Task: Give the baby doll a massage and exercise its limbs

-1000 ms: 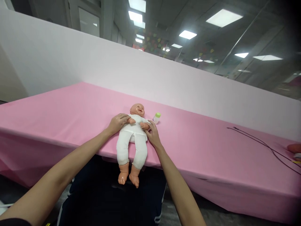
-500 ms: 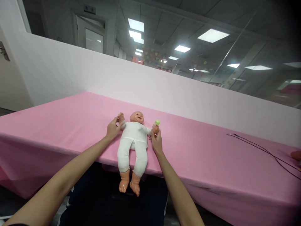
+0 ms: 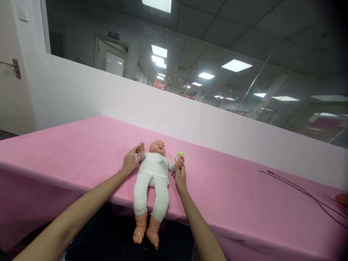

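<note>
Hands point(image 3: 180, 177) over pink table point(image 3: 231, 195), wall point(image 3: 130, 101) beyond

On a pink table point(image 3: 225, 188) a doll point(image 3: 154, 165) lies face up with its feet point(image 3: 139, 230) past the edge, the left hand point(image 3: 130, 160) gripping one of its arms point(image 3: 141, 147) and the right hand point(image 3: 181, 177) the other, near a green-capped bottle point(image 3: 180, 154), while cables point(image 3: 295, 187) lie well apart to the right.

The doll point(image 3: 154, 164) lies on the table point(image 3: 231, 195), left of the bottle point(image 3: 180, 154).
</note>
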Tool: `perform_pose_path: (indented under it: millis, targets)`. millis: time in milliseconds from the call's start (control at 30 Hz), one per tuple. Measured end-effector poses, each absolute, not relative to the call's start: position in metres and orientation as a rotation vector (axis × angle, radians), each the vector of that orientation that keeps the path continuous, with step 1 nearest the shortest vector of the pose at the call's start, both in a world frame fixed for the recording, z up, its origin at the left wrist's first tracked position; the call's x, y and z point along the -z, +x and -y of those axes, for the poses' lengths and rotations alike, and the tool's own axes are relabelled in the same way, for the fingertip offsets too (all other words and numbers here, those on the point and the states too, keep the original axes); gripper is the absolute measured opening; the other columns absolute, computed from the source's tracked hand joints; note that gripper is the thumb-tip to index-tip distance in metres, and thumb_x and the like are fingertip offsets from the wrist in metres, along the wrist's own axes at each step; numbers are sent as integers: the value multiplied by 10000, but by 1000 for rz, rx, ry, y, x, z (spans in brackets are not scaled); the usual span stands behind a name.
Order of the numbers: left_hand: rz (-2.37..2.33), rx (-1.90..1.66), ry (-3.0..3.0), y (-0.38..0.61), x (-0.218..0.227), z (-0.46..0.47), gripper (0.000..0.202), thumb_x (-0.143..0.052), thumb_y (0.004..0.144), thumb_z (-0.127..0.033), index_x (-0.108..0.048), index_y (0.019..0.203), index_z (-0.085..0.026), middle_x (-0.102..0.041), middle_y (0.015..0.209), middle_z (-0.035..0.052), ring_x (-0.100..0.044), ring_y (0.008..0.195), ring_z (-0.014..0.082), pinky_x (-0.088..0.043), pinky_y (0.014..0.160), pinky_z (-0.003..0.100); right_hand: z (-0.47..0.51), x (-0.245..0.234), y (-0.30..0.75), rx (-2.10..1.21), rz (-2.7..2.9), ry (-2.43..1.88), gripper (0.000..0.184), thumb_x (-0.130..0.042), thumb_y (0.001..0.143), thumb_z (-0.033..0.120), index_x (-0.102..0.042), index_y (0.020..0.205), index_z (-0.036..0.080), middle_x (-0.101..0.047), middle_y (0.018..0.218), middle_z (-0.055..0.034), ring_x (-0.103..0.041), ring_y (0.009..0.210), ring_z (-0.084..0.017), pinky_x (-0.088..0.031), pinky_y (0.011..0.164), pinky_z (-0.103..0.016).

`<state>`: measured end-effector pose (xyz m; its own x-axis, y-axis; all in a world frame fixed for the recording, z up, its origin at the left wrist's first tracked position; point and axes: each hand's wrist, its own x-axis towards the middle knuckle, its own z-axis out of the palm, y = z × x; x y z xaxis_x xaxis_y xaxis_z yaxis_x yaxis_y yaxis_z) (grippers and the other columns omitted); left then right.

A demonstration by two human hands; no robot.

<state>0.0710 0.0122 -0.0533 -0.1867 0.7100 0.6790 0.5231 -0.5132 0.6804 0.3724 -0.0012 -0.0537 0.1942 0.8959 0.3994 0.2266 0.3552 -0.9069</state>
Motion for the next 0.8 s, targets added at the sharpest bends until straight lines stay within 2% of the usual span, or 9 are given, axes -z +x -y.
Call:
perform_pose_path:
  millis: [67,167,300,400,500,567,667,733,800]
  targets:
    - [-1438,-1844,1681,66,54,-16,408,-607,961,-482,-640,1247,-194,-772,1101,110,-737,967,282,-576,847,414,-2,55,376,-712,1155,-1183,646,-601,838,780,-586,1140,209,-689,676,-14,-653,549,-207,-480,470,-287]
    - [-1419,-1857,1535,62,53,-18,389,-617,940,-470,-649,1204,-185,-776,1063,112,-746,950,288,-581,829,410,-1,54,377,-699,1160,-1164,654,-630,818,782,-585,1137,213,-705,707,-13,-651,536,-192,-482,468,-277]
    - [-1415,-1752,1818,66,52,-13,371,-608,946,-408,-673,1275,-250,-772,1182,74,-725,1007,278,-566,896,418,7,50,370,-530,1547,-1059,466,-625,921,540,-627,1278,240,-745,1201,-91,-729,981,-267,-603,841,-417]
    - [-1285,-1581,2204,74,50,-7,288,-543,993,-369,-737,1187,-281,-768,1213,53,-697,1094,273,-540,980,426,11,49,366,-387,1813,-1020,348,-609,915,394,-704,1225,268,-646,1424,-84,-578,1339,-315,-461,1138,-516]
    - [-1208,-1507,2394,79,50,-5,292,-500,1015,-331,-761,1129,-262,-757,1239,74,-665,1171,281,-519,1020,435,12,48,364,-357,1854,-1025,332,-605,912,360,-713,1212,271,-617,1458,-81,-525,1401,-304,-390,1204,-517]
    - [-1275,-1549,2319,79,50,-5,286,-534,1006,-365,-735,1180,-261,-754,1224,79,-677,1126,282,-536,981,433,13,47,364,-409,1777,-1015,356,-612,924,386,-683,1248,258,-649,1406,-92,-589,1317,-295,-471,1126,-487]
    - [-1427,-1702,2014,74,50,-7,512,-586,975,-431,-544,1459,-272,-707,1301,96,-682,1101,285,-553,953,433,13,46,368,-508,1471,-1113,481,-607,929,513,-606,1317,229,-726,1222,-104,-715,940,-255,-603,762,-377]
    - [-1551,-1818,1777,70,50,-9,747,-567,974,-425,-266,1635,-254,-594,1448,148,-657,1171,302,-555,963,451,9,48,376,-522,1229,-1225,608,-603,904,595,-541,1369,209,-748,1101,-102,-683,697,-218,-541,531,-312]
    - [-1700,-1864,1597,64,50,-12,841,-537,975,-391,-96,1676,-240,-453,1551,190,-613,1251,328,-553,969,478,2,51,386,-453,1095,-1298,712,-600,884,622,-470,1429,183,-744,1106,-128,-676,650,-218,-505,463,-301]
